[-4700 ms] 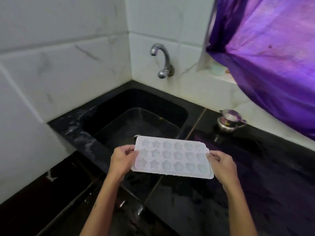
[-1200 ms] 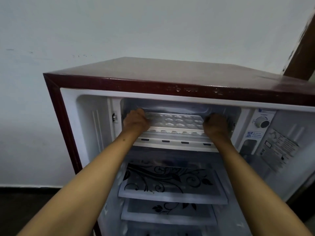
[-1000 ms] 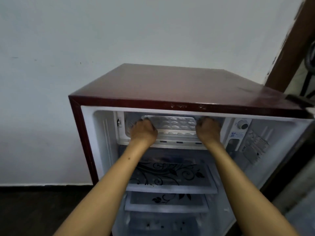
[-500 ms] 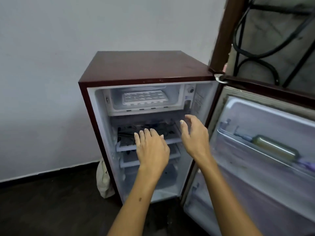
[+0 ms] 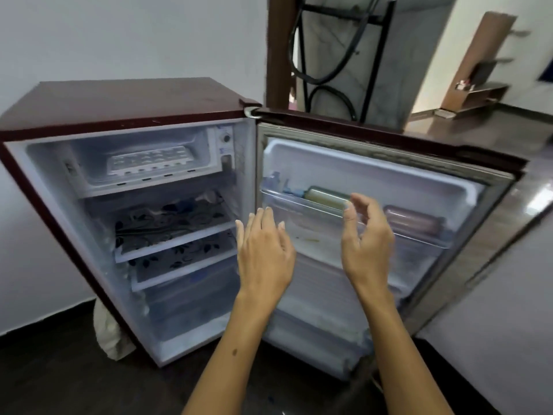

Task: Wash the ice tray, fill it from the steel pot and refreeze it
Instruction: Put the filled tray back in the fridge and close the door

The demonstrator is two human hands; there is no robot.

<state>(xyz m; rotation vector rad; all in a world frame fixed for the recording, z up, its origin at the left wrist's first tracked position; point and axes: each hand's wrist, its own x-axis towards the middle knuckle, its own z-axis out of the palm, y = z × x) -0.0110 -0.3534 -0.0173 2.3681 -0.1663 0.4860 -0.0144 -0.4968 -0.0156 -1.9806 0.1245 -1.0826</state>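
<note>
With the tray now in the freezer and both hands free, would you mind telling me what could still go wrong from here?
1. The door stands wide open; left so, the freezer may warm and the tray freeze slowly.
2. The tray's front edge sits near the freezer lip; a hard swing of the door could jolt it and spill whatever it holds.
3. The left hand and right hand hover before the door shelf, so a careless push might knock its bottles.
</note>
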